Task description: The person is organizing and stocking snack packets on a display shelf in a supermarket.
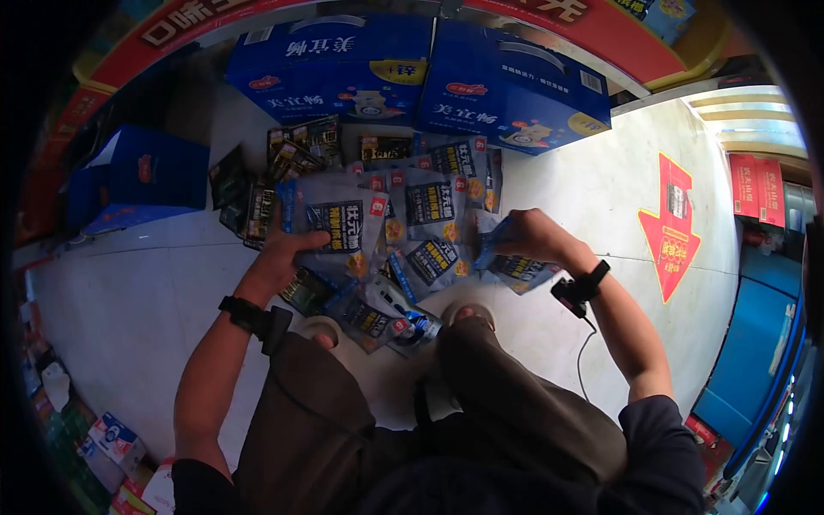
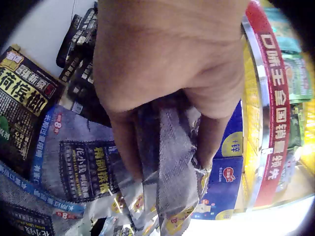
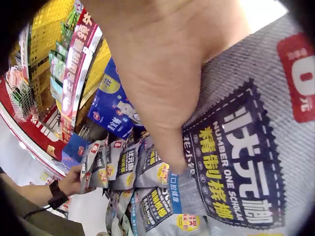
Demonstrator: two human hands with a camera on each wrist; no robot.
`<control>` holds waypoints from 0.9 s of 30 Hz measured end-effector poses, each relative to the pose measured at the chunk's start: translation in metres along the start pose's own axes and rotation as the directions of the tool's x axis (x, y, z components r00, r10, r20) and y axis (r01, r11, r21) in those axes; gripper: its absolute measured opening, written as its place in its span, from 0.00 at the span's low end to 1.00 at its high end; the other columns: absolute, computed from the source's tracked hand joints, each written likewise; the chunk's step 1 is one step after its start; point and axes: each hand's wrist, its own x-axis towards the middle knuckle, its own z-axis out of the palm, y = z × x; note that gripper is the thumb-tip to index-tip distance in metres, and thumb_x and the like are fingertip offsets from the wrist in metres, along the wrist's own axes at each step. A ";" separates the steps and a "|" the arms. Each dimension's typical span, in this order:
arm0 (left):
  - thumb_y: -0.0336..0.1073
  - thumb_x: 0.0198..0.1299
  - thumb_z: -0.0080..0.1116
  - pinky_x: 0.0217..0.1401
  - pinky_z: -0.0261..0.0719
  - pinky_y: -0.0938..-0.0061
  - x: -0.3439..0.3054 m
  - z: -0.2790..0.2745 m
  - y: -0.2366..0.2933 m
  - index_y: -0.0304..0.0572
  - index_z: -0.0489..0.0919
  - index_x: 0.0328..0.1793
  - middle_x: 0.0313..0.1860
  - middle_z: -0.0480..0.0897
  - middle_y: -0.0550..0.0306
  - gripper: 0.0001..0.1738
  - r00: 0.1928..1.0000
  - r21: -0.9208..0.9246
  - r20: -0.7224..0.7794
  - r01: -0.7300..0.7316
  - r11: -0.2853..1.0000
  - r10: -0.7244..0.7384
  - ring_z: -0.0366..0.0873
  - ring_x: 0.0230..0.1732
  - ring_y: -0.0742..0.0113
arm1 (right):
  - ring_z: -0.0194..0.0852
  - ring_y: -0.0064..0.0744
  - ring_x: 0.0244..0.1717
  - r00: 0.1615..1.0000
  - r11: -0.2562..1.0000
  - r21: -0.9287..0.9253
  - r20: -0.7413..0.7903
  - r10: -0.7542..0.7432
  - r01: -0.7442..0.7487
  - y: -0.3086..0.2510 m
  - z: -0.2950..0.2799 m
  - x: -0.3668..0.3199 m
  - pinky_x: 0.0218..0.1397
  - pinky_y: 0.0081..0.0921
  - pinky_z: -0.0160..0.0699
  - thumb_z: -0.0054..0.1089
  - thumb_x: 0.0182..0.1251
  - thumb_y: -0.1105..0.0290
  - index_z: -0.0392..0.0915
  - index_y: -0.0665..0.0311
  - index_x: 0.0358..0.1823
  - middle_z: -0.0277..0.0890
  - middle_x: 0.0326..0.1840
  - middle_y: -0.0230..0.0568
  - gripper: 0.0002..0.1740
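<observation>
My left hand [image 1: 276,257] grips a bunch of grey snack packets [image 1: 345,230] at the left of a heap on the floor, thumb lying across the front one. In the left wrist view, its fingers and thumb straddle the upright packets [image 2: 172,147]. Off the heap's right side, my right hand [image 1: 542,236] pinches a grey packet [image 1: 520,271] by its blue top edge. This packet [image 3: 236,162] fills the right of the right wrist view, its dark label facing the camera. More grey packets [image 1: 431,259] overlap between the hands. Black-and-gold packets [image 1: 305,146] lie behind the left hand.
Two large blue cartons [image 1: 330,73] stand behind the heap, under a red shelf edge. A dark blue box [image 1: 150,172] sits at the left. My feet are just in front of the heap. A red arrow sticker [image 1: 674,227] marks the floor at right.
</observation>
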 end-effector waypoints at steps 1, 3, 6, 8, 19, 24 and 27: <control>0.18 0.49 0.68 0.62 0.82 0.62 -0.001 0.002 0.006 0.48 0.59 0.75 0.60 0.78 0.52 0.47 0.999 -0.032 0.022 0.030 0.999 -0.030 0.80 0.60 0.57 | 0.74 0.52 0.57 0.983 0.971 -0.186 -0.075 -0.167 0.151 0.004 0.011 0.008 0.57 0.41 0.76 0.76 0.50 0.53 0.76 0.72 0.53 0.76 0.53 0.54 0.36; 0.18 0.50 0.68 0.61 0.82 0.62 -0.001 0.002 0.009 0.48 0.58 0.76 0.59 0.78 0.51 0.48 0.997 -0.055 0.044 0.060 0.997 -0.058 0.80 0.59 0.57 | 0.69 0.51 0.62 0.932 0.887 -0.370 -0.121 -0.342 0.278 0.012 0.027 0.016 0.60 0.41 0.73 0.76 0.49 0.51 0.75 0.72 0.54 0.72 0.57 0.52 0.38; 0.18 0.50 0.68 0.61 0.83 0.62 0.003 -0.007 0.012 0.47 0.58 0.75 0.59 0.78 0.50 0.47 0.998 -0.029 0.035 0.047 0.998 -0.046 0.81 0.58 0.56 | 0.67 0.52 0.64 0.956 0.869 -0.469 -0.149 -0.251 0.155 0.019 0.041 0.018 0.61 0.42 0.71 0.76 0.47 0.47 0.72 0.71 0.56 0.70 0.58 0.53 0.42; 0.19 0.50 0.69 0.60 0.83 0.63 0.000 -0.009 0.009 0.46 0.59 0.74 0.58 0.79 0.51 0.46 1.000 0.002 0.004 0.000 1.000 0.000 0.81 0.57 0.57 | 0.70 0.53 0.61 0.972 0.908 -0.407 -0.157 -0.173 0.096 0.025 0.049 0.019 0.59 0.42 0.73 0.76 0.48 0.47 0.72 0.71 0.55 0.72 0.56 0.54 0.41; 0.19 0.46 0.72 0.63 0.80 0.66 -0.010 -0.013 0.005 0.43 0.60 0.75 0.59 0.78 0.53 0.49 0.999 0.124 -0.011 0.039 0.992 -0.038 0.79 0.60 0.60 | 0.80 0.63 0.47 0.990 0.994 -0.006 -0.096 -0.106 0.106 -0.016 0.017 -0.013 0.52 0.45 0.77 0.76 0.52 0.68 0.63 0.65 0.57 0.81 0.41 0.60 0.34; 0.20 0.44 0.73 0.65 0.78 0.66 -0.007 -0.006 0.009 0.43 0.58 0.76 0.61 0.76 0.52 0.52 0.999 0.187 0.036 -0.004 0.982 -0.003 0.76 0.63 0.59 | 0.81 0.52 0.57 0.966 0.959 0.111 -0.014 -0.260 0.260 -0.079 -0.027 0.005 0.61 0.38 0.76 0.76 0.51 0.73 0.52 0.59 0.78 0.81 0.54 0.60 0.54; 0.20 0.42 0.74 0.65 0.78 0.65 -0.007 -0.003 0.014 0.43 0.58 0.76 0.61 0.77 0.51 0.53 0.998 0.187 -0.021 0.060 0.981 -0.057 0.77 0.62 0.58 | 0.79 0.52 0.60 0.972 0.972 -0.019 0.010 -0.235 0.235 -0.109 -0.028 0.052 0.66 0.39 0.73 0.76 0.50 0.69 0.56 0.61 0.78 0.79 0.59 0.57 0.52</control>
